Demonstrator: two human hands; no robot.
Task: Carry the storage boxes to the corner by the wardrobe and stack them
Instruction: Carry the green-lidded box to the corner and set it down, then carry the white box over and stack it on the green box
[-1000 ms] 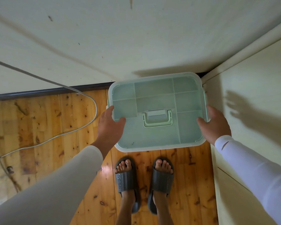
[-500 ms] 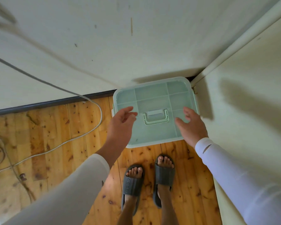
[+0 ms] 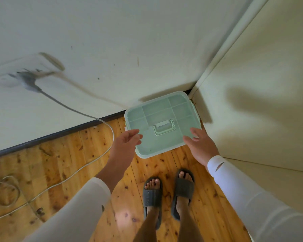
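The green box (image 3: 162, 123) sits on the floor (image 3: 68, 163) in the corner. Its far edge is near the wall (image 3: 129, 41) and its right side is just beside the wardrobe (image 3: 261, 84). The lid is on, with ribs dividing it into panels. A folding handle (image 3: 164, 127) lies flat at the lid's middle. A latch shows on the right side, next to the wardrobe. Only this one box is in view.

Both hands are held out over the near side of the box, and neither grips anything. The left hand (image 3: 125, 145) is loose, fingers slightly bent and spread, with its tips over the lid's near left edge. The right hand (image 3: 201, 147) is relaxed too, fingers nearly straight, lying over the near right corner. Whether any fingertip touches the lid cannot be told. White sleeves (image 3: 252, 198) cover both forearms.

Below the box, two feet in dark slippers (image 3: 152, 196) stand on the wooden boards, toes pointing at it.

A dark baseboard (image 3: 51, 137) runs along the foot of the wall to the left of the box. A grey cable (image 3: 73, 110) drops from a blurred plug (image 3: 27, 81) on the wall. It loops across the floor left of the box and trails to the left edge, where more cable lies in coils. Shadows fall on the wardrobe's side.
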